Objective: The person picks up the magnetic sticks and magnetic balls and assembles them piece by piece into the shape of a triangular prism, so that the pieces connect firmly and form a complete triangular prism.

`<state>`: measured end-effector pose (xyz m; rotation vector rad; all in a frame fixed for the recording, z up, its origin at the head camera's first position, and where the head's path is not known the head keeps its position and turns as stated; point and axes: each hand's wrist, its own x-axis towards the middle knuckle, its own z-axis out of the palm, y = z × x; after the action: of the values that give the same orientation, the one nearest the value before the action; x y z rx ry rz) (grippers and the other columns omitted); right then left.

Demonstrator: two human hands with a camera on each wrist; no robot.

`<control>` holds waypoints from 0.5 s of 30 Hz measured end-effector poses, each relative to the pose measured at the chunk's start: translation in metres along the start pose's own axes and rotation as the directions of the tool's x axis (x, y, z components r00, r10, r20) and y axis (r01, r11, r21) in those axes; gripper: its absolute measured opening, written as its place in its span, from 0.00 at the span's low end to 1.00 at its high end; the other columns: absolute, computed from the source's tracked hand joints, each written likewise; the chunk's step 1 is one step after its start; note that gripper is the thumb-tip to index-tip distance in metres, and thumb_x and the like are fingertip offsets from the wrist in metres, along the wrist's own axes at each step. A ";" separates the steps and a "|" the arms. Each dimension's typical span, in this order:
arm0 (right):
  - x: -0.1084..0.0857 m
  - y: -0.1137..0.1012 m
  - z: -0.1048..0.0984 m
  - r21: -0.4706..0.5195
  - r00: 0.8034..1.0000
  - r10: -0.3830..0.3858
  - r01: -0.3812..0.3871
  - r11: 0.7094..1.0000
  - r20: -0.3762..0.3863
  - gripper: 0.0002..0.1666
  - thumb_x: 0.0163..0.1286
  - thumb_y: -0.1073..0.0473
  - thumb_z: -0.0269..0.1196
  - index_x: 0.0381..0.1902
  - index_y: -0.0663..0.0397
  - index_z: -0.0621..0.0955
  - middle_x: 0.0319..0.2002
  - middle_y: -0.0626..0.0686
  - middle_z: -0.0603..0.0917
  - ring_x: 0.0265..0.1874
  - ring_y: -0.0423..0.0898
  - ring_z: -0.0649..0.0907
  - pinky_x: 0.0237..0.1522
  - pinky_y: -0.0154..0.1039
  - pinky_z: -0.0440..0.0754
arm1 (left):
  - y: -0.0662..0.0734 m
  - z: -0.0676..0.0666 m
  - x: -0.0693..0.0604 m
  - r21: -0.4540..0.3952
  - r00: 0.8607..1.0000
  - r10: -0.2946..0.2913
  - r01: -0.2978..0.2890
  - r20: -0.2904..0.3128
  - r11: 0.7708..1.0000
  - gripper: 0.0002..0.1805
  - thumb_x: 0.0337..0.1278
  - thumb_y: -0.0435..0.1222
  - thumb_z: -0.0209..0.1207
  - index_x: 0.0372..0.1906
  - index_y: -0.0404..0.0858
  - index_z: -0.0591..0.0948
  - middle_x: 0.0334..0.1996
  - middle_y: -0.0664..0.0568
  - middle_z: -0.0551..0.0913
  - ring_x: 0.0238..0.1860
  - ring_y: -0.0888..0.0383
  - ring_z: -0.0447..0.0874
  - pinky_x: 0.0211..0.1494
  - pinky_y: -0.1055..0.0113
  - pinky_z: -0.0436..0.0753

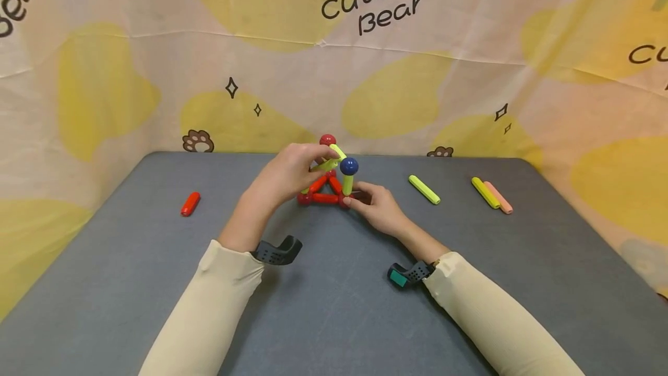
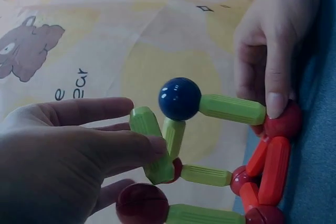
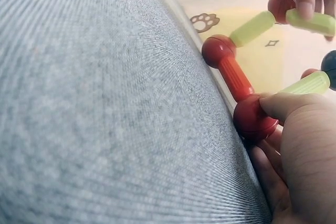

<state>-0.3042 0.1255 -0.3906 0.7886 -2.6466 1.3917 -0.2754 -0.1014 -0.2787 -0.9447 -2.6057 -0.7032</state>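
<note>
A magnetic stick-and-ball frame stands on the table, its triangular base made of red sticks (image 1: 326,198) and red balls. Yellow-green sticks (image 2: 233,109) rise from the corners, one topped by a blue ball (image 1: 349,166) and others by red balls (image 1: 327,140). My left hand (image 1: 292,172) pinches a loose-looking yellow-green stick (image 2: 151,145) between thumb and fingers at the top. One end of this stick meets a top red ball (image 3: 281,8) in the right wrist view. Low down, my right hand (image 1: 381,210) pinches the base's right corner ball (image 3: 254,116).
A red stick (image 1: 190,204) lies to the left on the grey table (image 1: 323,306). On the right are a yellow-green stick (image 1: 424,190), a yellow stick (image 1: 485,192) and a pink stick (image 1: 498,197) touching it. Behind the table hangs a printed cloth (image 1: 292,80).
</note>
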 end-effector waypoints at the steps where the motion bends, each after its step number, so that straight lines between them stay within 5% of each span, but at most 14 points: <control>1: 0.000 0.000 0.000 0.000 1.000 0.001 -0.001 1.000 0.001 0.20 0.71 0.53 0.66 0.58 0.54 0.83 0.50 0.55 0.89 0.49 0.50 0.88 0.56 0.50 0.85 | 0.000 0.001 0.000 0.004 1.000 -0.004 0.004 -0.001 1.000 0.16 0.59 0.31 0.68 0.53 0.39 0.86 0.46 0.48 0.90 0.48 0.51 0.88 0.55 0.57 0.85; 7: -0.001 -0.001 0.000 0.003 1.000 0.013 -0.013 1.000 0.016 0.22 0.71 0.52 0.66 0.60 0.55 0.82 0.52 0.55 0.88 0.50 0.50 0.88 0.57 0.50 0.84 | 0.002 -0.001 -0.002 0.065 0.999 -0.009 0.012 -0.046 0.998 0.19 0.58 0.29 0.69 0.56 0.39 0.85 0.50 0.47 0.89 0.51 0.49 0.86 0.57 0.56 0.84; 15: -0.001 -0.001 0.000 0.003 1.000 0.010 -0.010 1.000 0.013 0.22 0.71 0.52 0.66 0.60 0.54 0.82 0.51 0.55 0.88 0.49 0.50 0.88 0.57 0.50 0.84 | 0.000 0.004 0.000 0.066 0.999 -0.050 0.052 -0.021 0.996 0.17 0.59 0.31 0.68 0.55 0.39 0.86 0.49 0.47 0.89 0.51 0.49 0.87 0.60 0.55 0.83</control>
<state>-0.3032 0.1259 -0.3901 0.7883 -2.6618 1.3985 -0.2760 -0.0994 -0.2815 -0.8503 -2.6272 -0.6302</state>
